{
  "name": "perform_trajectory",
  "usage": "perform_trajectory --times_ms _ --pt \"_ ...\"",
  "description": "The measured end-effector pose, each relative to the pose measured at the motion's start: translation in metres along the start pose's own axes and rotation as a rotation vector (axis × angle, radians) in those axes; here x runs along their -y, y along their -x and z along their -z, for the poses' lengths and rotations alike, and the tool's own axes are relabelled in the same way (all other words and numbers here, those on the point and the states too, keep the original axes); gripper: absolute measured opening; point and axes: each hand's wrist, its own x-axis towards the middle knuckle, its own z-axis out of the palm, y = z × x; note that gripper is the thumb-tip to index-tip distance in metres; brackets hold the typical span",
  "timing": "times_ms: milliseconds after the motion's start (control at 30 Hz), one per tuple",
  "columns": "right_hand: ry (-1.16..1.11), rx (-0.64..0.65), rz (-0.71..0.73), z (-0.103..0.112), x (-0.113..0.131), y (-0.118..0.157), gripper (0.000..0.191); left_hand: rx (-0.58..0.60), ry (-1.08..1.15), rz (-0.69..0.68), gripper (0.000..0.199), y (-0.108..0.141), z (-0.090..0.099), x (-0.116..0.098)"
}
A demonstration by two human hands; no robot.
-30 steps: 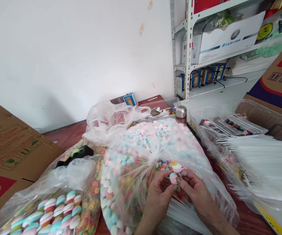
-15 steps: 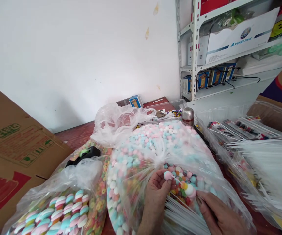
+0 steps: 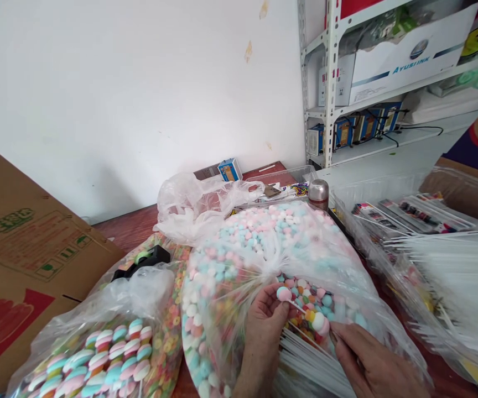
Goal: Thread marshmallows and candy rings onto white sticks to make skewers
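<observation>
My left hand (image 3: 264, 326) is shut on a thin white stick with a round pink-and-blue candy (image 3: 284, 293) on its tip. The hand rests against a large clear plastic bag of small pastel candies (image 3: 255, 243). Coloured candies (image 3: 309, 304) spill from the bag's gathered opening. Near the lower right, my right hand (image 3: 372, 362) lies beside a bundle of white lollipop sticks (image 3: 309, 367) and close to a pale pink candy (image 3: 320, 323). Its fingertips are partly hidden, so any hold is unclear.
At lower left lies a bag of twisted pastel lollipops (image 3: 106, 354) on a bag of ring-shaped candies (image 3: 166, 337). A black tape dispenser (image 3: 141, 260) and a steel flask (image 3: 317, 194) stand nearby. A bag of white sticks (image 3: 450, 282) lies right, with a cardboard sheet (image 3: 23, 249) left.
Over the last second my hands have separated, with the right moving down and to the right. The left hand has dropped slightly while holding a candy stick. The view has shifted a little.
</observation>
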Motion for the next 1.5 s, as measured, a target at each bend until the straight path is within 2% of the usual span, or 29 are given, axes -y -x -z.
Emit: perform_trajectory --times_ms 167,333,533,700,1000,1133,1267,1400,1500 --pt "0.077 -0.002 0.036 -0.001 0.002 0.000 0.029 0.026 -0.052 -0.034 0.024 -0.001 0.000 0.003" --pt "0.243 -0.028 0.111 -0.006 0.002 0.003 0.028 -0.016 -0.188 -0.141 0.023 0.002 -0.004 0.009" --pt "0.365 -0.049 0.210 -0.010 0.012 0.003 0.030 0.015 -0.346 -0.246 0.022 0.001 -0.003 0.015" --pt "0.309 -0.139 0.151 -0.013 0.020 0.000 0.026 0.027 -0.388 -0.271 0.024 0.000 -0.001 0.018" --pt "0.283 -0.174 0.135 -0.017 0.032 -0.008 0.026 -0.023 -0.455 -0.335 0.026 -0.001 -0.003 0.022" --pt "0.275 -0.212 0.135 -0.019 0.031 -0.009 0.027 -0.021 -0.488 -0.374 0.027 0.001 -0.001 0.024" --pt "0.229 -0.198 0.110 -0.023 0.030 -0.011 0.028 -0.013 -0.499 -0.412 0.026 0.003 0.000 0.028" --pt "0.097 -0.198 0.033 -0.028 0.034 -0.019 0.027 0.021 -0.550 -0.442 0.027 0.006 0.000 0.033" --pt "-0.158 -0.144 -0.060 -0.026 0.037 -0.030 0.031 0.036 -0.620 -0.473 0.033 0.011 0.000 0.029"
